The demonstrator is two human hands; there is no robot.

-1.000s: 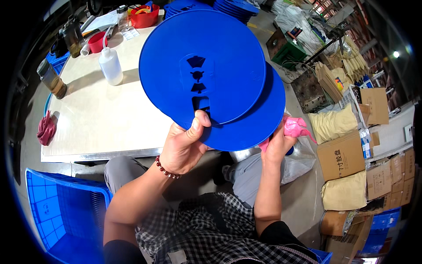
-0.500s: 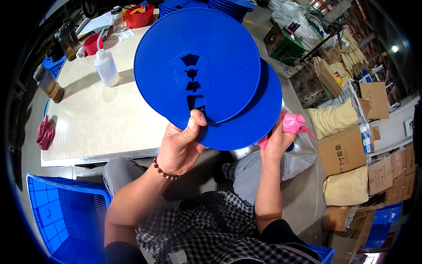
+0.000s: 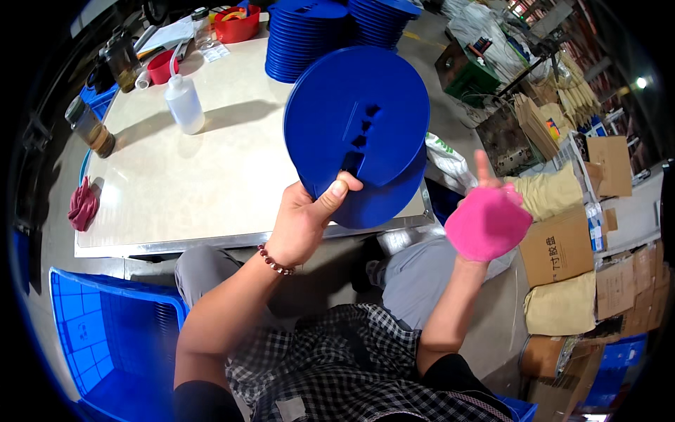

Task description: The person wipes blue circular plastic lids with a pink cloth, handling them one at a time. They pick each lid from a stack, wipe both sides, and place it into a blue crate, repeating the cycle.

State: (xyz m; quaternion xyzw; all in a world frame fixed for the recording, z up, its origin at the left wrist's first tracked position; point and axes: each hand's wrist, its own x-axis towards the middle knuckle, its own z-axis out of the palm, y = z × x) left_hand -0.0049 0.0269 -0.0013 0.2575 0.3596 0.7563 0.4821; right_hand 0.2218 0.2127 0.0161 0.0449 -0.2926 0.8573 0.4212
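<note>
A blue plastic reel (image 3: pixel 330 105) with two round flanges is held up over the table's near edge, tilted toward me. My left hand (image 3: pixel 302 221) grips it, the thumb over the near flange beside a square slot and a fingertip showing at that slot. My right hand (image 3: pixel 483 171) is off to the right of the reel, apart from it. A pink cloth (image 3: pixel 489 225) covers most of that hand, with one finger sticking up past it; the other fingers are mostly hidden.
Stacks of blue reels or discs (image 3: pixel 302 46) stand at the table's far edge. On the pale table (image 3: pixel 232 190) are a white squeeze bottle (image 3: pixel 184 105), red containers (image 3: pixel 235 27) and a brown-liquid jar (image 3: pixel 90 128). A blue crate (image 3: pixel 116 337) sits lower left; cardboard boxes (image 3: pixel 555 246) stand right.
My right hand has left the reel's right edge and moved right with the pink cloth, now spread across it. My left hand has shifted right and turned the reel more edge-on.
</note>
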